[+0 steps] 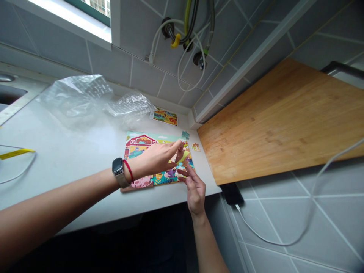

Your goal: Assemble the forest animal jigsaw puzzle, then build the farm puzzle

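A colourful jigsaw puzzle [142,141] with a red barn lies on the white counter. My left hand [162,155], with a watch and red cord at its wrist, reaches across it and is closed on a puzzle piece [184,156] with yellow-green and brown on it. The piece is tilted above the puzzle's right part. My right hand [196,189] is at the lower right edge, fingers stretched towards the piece; whether a fingertip touches it I cannot tell. Two loose pieces, one teal [185,134] and one yellowish [196,146], lie to the right.
Crumpled clear plastic wrap [93,96] spreads behind the puzzle, beside a small picture card [165,116]. A wooden board [278,132] stands at the right, with a phone [232,194] and white cable below. Hoses [187,22] hang on the tiled wall; a sink [11,94] is far left.
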`<state>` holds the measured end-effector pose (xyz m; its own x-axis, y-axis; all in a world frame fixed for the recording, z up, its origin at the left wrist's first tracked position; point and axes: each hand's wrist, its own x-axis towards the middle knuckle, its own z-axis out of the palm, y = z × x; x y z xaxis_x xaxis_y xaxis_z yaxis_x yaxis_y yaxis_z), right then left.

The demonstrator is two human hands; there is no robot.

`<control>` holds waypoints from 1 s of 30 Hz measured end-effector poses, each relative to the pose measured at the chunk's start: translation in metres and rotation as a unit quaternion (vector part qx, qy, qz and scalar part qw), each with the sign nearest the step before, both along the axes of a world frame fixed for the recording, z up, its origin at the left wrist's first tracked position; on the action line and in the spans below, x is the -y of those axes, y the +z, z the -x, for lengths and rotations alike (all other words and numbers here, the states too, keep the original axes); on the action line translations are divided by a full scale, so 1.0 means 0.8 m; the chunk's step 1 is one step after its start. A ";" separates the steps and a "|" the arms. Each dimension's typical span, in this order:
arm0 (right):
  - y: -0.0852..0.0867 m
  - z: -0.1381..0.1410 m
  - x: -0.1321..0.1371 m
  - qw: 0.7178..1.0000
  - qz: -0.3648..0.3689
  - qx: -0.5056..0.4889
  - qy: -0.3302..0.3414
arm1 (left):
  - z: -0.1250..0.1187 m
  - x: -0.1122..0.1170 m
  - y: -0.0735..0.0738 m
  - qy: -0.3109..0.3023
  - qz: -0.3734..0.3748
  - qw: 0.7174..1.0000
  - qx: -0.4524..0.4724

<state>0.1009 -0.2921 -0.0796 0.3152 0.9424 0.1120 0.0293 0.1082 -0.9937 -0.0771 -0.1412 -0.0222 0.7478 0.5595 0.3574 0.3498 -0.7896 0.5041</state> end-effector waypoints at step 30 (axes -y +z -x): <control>0.013 0.008 -0.013 0.993 0.021 -0.029 -0.113 | 0.014 -0.005 0.009 -0.140 -0.029 0.987 -0.073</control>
